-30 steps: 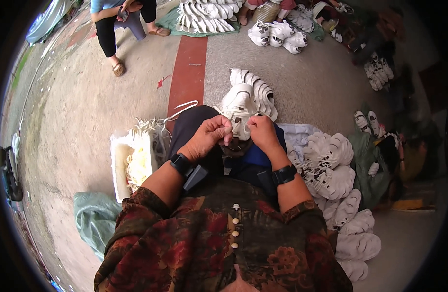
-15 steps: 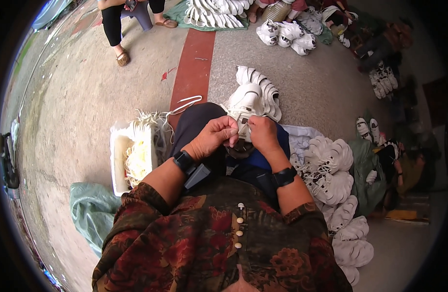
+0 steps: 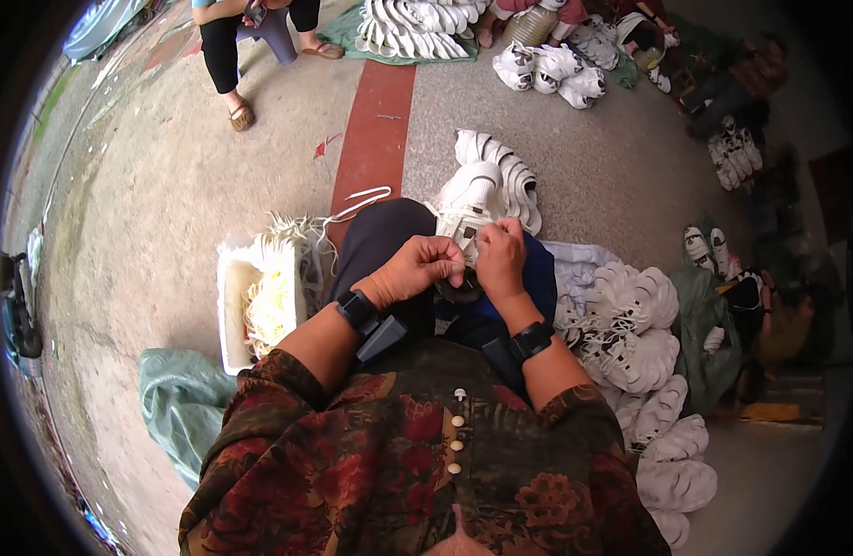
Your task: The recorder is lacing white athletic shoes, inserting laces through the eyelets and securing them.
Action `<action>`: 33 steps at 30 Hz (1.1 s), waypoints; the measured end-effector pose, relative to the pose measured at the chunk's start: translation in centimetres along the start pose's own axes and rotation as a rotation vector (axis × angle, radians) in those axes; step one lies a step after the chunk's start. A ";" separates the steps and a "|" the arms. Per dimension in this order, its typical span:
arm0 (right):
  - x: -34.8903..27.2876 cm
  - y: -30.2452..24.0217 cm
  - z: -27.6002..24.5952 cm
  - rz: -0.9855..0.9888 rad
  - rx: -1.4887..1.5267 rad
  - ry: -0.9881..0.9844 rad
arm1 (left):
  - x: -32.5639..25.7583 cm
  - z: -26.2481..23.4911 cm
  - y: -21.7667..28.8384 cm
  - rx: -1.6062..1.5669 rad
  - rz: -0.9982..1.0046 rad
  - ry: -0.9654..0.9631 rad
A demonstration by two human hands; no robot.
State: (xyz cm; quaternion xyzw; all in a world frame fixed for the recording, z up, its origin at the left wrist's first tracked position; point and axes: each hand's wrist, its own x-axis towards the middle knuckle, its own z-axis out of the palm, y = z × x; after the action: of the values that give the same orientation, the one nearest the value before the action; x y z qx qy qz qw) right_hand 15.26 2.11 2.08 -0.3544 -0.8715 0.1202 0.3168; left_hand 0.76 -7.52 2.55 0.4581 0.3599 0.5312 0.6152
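A white sneaker point(image 3: 471, 190) rests at my knees, its toe pointing away from me and its dark opening partly covered by my hands. My left hand point(image 3: 417, 266) is pinched closed over the near left part of the shoe; what lies between thumb and finger is too small to make out. On the other side, my right hand point(image 3: 502, 259) is closed by the eyelets, at a white shoelace point(image 3: 465, 222) on the sneaker's front. The two hands are close together, with a small gap between the fingertips.
Left of my knee stands a white box point(image 3: 229, 320) of loose laces, beside a green sheet point(image 3: 181, 398). A row of white shoes point(image 3: 510, 181) lies beyond the sneaker, and shoe piles point(image 3: 639, 320) are at my right. A seated person point(image 3: 225, 56) and others work farther off.
My right hand has risen slightly and its fingers have turned upward. My left hand has shifted right and a little down, nearer to the right hand. The whole view has moved slightly.
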 end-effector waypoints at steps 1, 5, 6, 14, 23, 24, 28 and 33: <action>-0.1 0.0 0.2 0.002 0.002 0.002 | 0.0 0.1 -0.1 0.039 0.020 0.045; -0.8 0.7 0.9 0.098 0.121 0.038 | 0.9 -0.5 -0.6 0.471 0.159 0.304; -1.1 1.0 1.0 0.151 0.195 0.060 | 1.2 -0.6 -0.6 0.474 0.157 0.301; -1.5 1.3 2.1 0.337 0.272 0.154 | 4.2 -0.2 -0.8 1.350 0.323 0.388; -2.4 -0.3 2.0 0.286 0.120 0.147 | 3.3 -0.9 -1.1 1.134 0.368 0.376; -2.5 -0.4 2.1 0.288 0.104 0.139 | 3.1 -0.9 -1.1 1.105 0.349 0.354; -2.4 0.1 2.6 0.337 0.209 0.196 | 3.2 -1.1 -0.9 1.037 0.320 0.297; -1.1 -0.2 2.8 0.377 0.136 0.173 | 3.7 -1.6 -1.1 0.955 0.326 0.330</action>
State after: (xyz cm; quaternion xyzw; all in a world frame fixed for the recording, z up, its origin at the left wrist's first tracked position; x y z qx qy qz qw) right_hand 14.02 1.26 -0.51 -0.4977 -0.7495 0.2052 0.3854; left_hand 0.32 -3.57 1.19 0.6476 0.5780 0.4617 0.1827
